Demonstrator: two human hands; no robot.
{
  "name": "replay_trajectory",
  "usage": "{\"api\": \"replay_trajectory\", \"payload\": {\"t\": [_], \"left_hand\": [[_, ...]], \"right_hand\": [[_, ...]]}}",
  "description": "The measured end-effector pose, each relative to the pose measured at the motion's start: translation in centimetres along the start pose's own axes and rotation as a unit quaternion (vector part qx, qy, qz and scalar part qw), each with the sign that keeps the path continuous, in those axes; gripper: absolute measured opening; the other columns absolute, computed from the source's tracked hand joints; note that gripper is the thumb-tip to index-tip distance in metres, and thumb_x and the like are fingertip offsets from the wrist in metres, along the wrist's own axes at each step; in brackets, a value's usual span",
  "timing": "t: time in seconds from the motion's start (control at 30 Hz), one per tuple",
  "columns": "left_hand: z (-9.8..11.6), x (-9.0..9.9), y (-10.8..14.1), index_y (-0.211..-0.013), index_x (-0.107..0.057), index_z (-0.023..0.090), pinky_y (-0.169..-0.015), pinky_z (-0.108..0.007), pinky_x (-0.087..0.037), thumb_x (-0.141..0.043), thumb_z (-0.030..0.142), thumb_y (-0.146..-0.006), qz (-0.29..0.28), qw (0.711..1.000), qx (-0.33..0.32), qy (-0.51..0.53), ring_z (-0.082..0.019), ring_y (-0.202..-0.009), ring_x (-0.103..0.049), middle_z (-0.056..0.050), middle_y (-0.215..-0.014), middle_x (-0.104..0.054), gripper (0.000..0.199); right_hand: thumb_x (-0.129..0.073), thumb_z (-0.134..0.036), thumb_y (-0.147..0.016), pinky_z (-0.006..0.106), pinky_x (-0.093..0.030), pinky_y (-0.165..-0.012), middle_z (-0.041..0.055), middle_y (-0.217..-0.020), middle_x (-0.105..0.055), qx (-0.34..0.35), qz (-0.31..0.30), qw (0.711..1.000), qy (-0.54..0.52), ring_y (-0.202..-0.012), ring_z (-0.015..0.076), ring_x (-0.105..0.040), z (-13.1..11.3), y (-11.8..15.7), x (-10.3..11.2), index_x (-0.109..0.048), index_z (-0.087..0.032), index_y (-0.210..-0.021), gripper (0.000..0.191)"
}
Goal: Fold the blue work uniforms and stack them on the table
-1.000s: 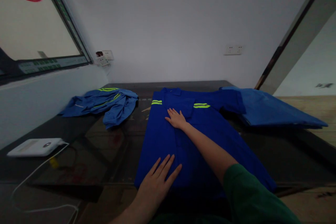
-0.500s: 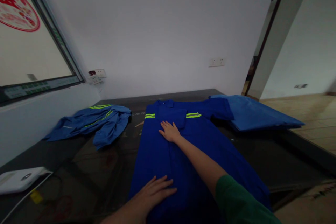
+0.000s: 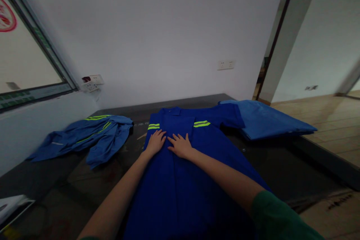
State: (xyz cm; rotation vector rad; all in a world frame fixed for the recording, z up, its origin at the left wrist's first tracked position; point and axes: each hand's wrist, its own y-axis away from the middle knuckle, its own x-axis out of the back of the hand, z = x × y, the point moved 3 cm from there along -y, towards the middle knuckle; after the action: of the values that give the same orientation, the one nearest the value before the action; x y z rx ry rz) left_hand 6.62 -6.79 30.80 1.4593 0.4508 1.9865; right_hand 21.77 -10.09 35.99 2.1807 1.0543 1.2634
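A dark blue work garment (image 3: 197,172) with a collar and yellow-green striped bands lies spread on the dark table (image 3: 292,168). Its sleeve on the right side stretches outward, while a sleeve seems folded in over the chest. Flat on the garment's left chest, just below the band there, rests my left hand (image 3: 155,143), fingers extended. My right hand (image 3: 181,146) lies beside it near the middle front, fingers spread on the cloth. Neither hand grasps anything.
A crumpled lighter blue garment (image 3: 108,137) with yellow-green stripes lies at the left. Folded blue cloth (image 3: 272,118) sits at the table's right, partly under the sleeve. A white device (image 3: 12,208) is at the near left. The wall (image 3: 157,37) stands behind.
My left hand has moved forward from the garment's lower part to its chest, beside my right hand. My right hand stays on nearly the same spot. The view has shifted slightly right.
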Motion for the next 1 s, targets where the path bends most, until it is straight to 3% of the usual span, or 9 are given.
{"api": "replay_trajectory", "payload": {"t": [0.07,0.17,0.33,0.53,0.67,0.83,0.93,1.0], "left_hand": [[-0.5,-0.5,-0.9,-0.139,-0.048,0.021,-0.110,-0.053,-0.030,-0.036,0.036,-0.097,-0.008,1.000,0.018,-0.021,-0.030,-0.139,-0.033,-0.013,-0.150,-0.039,0.045],[-1.0,-1.2,-2.3,-0.144,-0.041,0.023,-0.111,-0.054,-0.027,-0.034,0.044,-0.098,-0.015,0.999,0.027,-0.040,-0.030,-0.141,-0.031,-0.013,-0.153,-0.034,0.051],[-2.3,-1.8,-5.7,-0.145,-0.039,0.026,-0.110,-0.055,-0.027,-0.030,0.054,-0.095,-0.031,0.996,0.053,-0.060,-0.033,-0.141,-0.029,-0.012,-0.154,-0.032,0.058],[-4.0,-2.3,-10.0,-0.149,-0.032,0.024,-0.110,-0.059,-0.023,-0.026,0.061,-0.092,-0.060,0.991,0.098,-0.071,-0.037,-0.142,-0.024,-0.013,-0.155,-0.029,0.068],[-4.7,-3.0,-10.7,-0.151,-0.025,0.026,-0.112,-0.057,-0.020,-0.022,0.064,-0.091,-0.080,0.986,0.125,-0.076,-0.036,-0.144,-0.018,-0.009,-0.158,-0.020,0.071],[-4.5,-2.9,-10.3,-0.150,-0.029,0.023,-0.109,-0.057,-0.026,-0.023,0.061,-0.092,-0.084,0.985,0.118,-0.095,-0.037,-0.142,-0.023,-0.011,-0.157,-0.025,0.069],[-3.6,-1.7,-10.1,-0.148,-0.033,0.021,-0.103,-0.056,-0.035,-0.026,0.054,-0.095,-0.083,0.981,0.096,-0.144,-0.037,-0.138,-0.033,-0.014,-0.153,-0.033,0.063],[-2.5,-0.4,-10.2,-0.143,-0.040,0.020,-0.099,-0.058,-0.037,-0.034,0.051,-0.093,-0.084,0.977,0.086,-0.177,-0.039,-0.133,-0.041,-0.017,-0.147,-0.042,0.059]], "right_hand": [[-0.040,-0.054,-0.094,0.075,-0.009,-0.104,0.0096,-0.155,-0.029,-0.003,-0.022,1.000,0.001,-0.141,0.0384,-0.024,0.7,0.9,0.5,-0.034,-0.031,-0.148,0.059],[-0.040,-0.055,-0.093,0.072,-0.014,-0.106,0.0098,-0.155,-0.028,0.019,-0.040,0.999,-0.002,-0.142,0.0367,-0.023,1.7,2.3,0.6,-0.033,-0.030,-0.148,0.061],[-0.037,-0.049,-0.096,0.062,-0.012,-0.113,0.0113,-0.154,-0.030,0.060,0.018,0.998,-0.014,-0.143,0.0294,-0.023,2.7,3.8,-0.1,-0.036,-0.023,-0.147,0.057],[-0.036,-0.044,-0.097,0.060,-0.012,-0.115,0.0128,-0.152,-0.034,0.061,0.046,0.996,-0.036,-0.143,0.0270,-0.026,2.5,4.1,-0.5,-0.040,-0.019,-0.145,0.054],[-0.037,-0.042,-0.097,0.059,-0.012,-0.115,0.0146,-0.151,-0.036,0.057,0.054,0.996,-0.038,-0.142,0.0268,-0.027,2.4,4.2,-0.4,-0.042,-0.018,-0.143,0.052],[-0.041,-0.042,-0.096,0.059,-0.011,-0.115,0.0149,-0.151,-0.035,0.050,0.041,0.997,-0.045,-0.143,0.0279,-0.024,2.8,4.3,0.3,-0.043,-0.020,-0.143,0.052],[-0.052,-0.043,-0.092,0.061,-0.017,-0.113,0.0164,-0.153,-0.029,0.048,0.007,0.998,-0.051,-0.144,0.0326,-0.021,3.5,5.9,2.1,-0.041,-0.019,-0.144,0.058],[-0.058,-0.040,-0.089,0.058,-0.021,-0.113,0.0167,-0.154,-0.028,0.046,-0.009,0.996,-0.074,-0.143,0.0332,-0.021,4.2,8.6,4.1,-0.042,-0.018,-0.144,0.061]]}}
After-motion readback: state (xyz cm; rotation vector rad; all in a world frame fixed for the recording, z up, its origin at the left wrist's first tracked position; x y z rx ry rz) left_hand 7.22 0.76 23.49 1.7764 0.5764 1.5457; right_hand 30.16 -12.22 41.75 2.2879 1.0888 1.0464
